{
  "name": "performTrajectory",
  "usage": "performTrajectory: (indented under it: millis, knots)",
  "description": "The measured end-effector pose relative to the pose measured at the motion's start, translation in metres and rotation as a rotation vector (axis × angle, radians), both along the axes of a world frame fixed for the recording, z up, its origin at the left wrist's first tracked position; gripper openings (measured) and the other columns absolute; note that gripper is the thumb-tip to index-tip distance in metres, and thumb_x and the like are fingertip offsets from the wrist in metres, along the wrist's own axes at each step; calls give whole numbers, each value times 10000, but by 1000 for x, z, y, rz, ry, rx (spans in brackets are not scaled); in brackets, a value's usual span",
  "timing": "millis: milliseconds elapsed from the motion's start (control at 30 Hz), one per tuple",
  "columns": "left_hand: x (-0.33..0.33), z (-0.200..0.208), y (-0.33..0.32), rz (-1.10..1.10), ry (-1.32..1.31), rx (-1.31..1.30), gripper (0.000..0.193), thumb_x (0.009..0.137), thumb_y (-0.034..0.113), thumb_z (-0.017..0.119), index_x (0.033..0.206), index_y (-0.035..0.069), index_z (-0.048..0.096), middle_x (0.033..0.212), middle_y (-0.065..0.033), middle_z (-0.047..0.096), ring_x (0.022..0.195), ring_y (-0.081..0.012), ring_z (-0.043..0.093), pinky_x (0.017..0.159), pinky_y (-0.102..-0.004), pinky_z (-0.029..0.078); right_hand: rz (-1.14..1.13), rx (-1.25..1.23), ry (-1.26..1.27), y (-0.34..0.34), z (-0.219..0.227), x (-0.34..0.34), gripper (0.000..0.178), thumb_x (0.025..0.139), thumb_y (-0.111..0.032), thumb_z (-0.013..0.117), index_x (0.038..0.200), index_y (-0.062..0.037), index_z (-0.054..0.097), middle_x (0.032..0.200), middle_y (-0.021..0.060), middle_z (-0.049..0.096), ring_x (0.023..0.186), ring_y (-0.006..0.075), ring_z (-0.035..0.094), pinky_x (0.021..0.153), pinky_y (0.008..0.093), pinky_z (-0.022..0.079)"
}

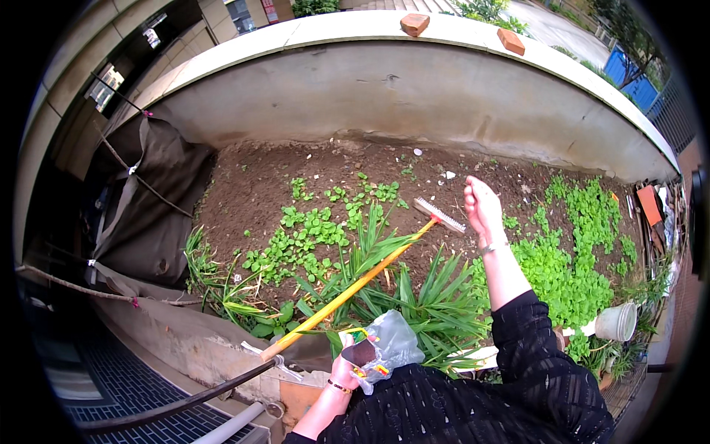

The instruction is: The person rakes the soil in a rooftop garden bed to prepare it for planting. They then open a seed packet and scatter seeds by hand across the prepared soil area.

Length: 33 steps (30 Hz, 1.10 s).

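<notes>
My left hand, low in the middle and wearing a beaded bracelet, is closed round a clear plastic bag. A small packet with a dark panel and yellow-green edges shows at the bag's opening, by my fingers. My right arm reaches forward over the bed. Its hand is held above the brown soil with the fingers curled in; whatever they hold, if anything, is hidden. Just left of that hand lies the toothed head of a rake. Its yellow handle slants back to the near-left edge.
Low leafy plants grow left of centre, with denser greens on the right. Long-bladed plants stand close before me. A concrete wall bounds the far side, bricks on top. A white bucket and dark cloth flank the bed.
</notes>
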State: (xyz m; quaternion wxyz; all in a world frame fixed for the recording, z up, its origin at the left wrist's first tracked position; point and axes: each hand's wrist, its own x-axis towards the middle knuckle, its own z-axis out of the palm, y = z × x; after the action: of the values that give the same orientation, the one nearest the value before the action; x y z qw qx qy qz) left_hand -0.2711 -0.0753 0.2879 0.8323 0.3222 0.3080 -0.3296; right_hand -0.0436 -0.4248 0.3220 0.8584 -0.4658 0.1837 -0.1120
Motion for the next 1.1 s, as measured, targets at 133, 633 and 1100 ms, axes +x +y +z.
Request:
performTrajectory:
  millis: [133,633,1100]
  knots:
    - [-2,-10,3,-24,-58,-186,553,896,486,362,1079,-5,539,831,-31,605,726,-136,578,629,-274,460,123,-127,361,1,-69,-66,161,883,-180,513,841,-35,570,576,-24,481,430,48,397,355,176,305]
    - [-10,9,5,47,26,35,576,879,524,342,1053,15,546,585,-29,543,380,-121,451,323,-224,315,621,-38,160,144,-40,-23,250,847,-48,524,1067,70,511,911,136,608,756,176,622,668,251,530]
    - [-23,-24,23,39,-31,-253,553,900,475,355,1101,-13,523,936,-54,608,793,-150,586,688,-290,479,559,-89,658,80,-112,-90,121,866,-111,520,862,0,567,689,59,596,560,120,577,496,229,500]
